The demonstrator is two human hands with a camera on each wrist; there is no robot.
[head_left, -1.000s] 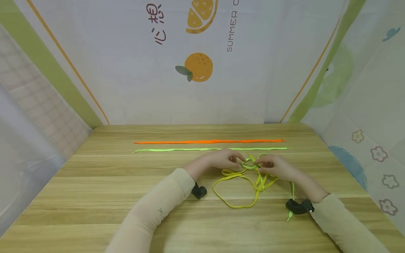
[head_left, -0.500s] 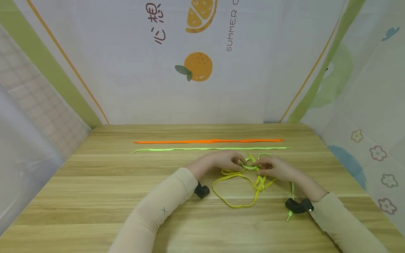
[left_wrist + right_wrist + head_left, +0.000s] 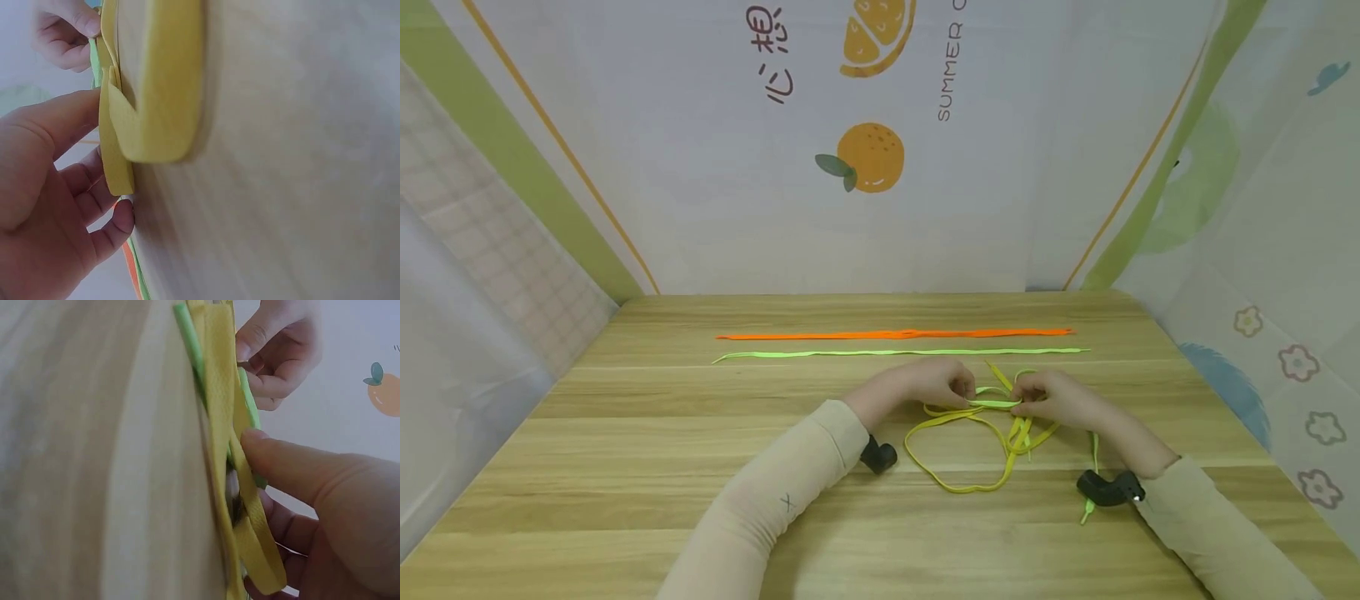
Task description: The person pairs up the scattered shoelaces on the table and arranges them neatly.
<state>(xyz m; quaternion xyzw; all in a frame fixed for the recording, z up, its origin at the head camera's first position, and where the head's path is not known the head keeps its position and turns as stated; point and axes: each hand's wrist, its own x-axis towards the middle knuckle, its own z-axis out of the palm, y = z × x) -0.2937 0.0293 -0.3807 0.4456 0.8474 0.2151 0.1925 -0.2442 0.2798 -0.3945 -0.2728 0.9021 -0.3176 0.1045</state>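
Note:
A bright green shoelace (image 3: 995, 404) is stretched between my two hands in the head view. My left hand (image 3: 942, 383) pinches one side of it, while my right hand (image 3: 1058, 398) pinches the other between thumb and fingers. Beneath them a yellow shoelace (image 3: 958, 490) lies in loose loops, tangled with the green one. The green lace's tail, with its tip (image 3: 1086, 511), passes under my right wrist. In the left wrist view, yellow lace (image 3: 172, 94) hides part of the left fingertips. The right wrist view shows the right thumb (image 3: 275, 453) against the green lace (image 3: 249, 397).
An orange shoelace (image 3: 850, 337) lies straight across the back of the wooden table (image 3: 625, 500). Just in front of it runs another straight green lace (image 3: 820, 355). A printed curtain (image 3: 722, 208) rises behind the table. Black wrist cameras (image 3: 1108, 488) sit close above the tabletop.
The small round green loop between my hands has been drawn into a flatter, wider stretch. My left hand has shifted slightly left and down, and my right hand slightly right.

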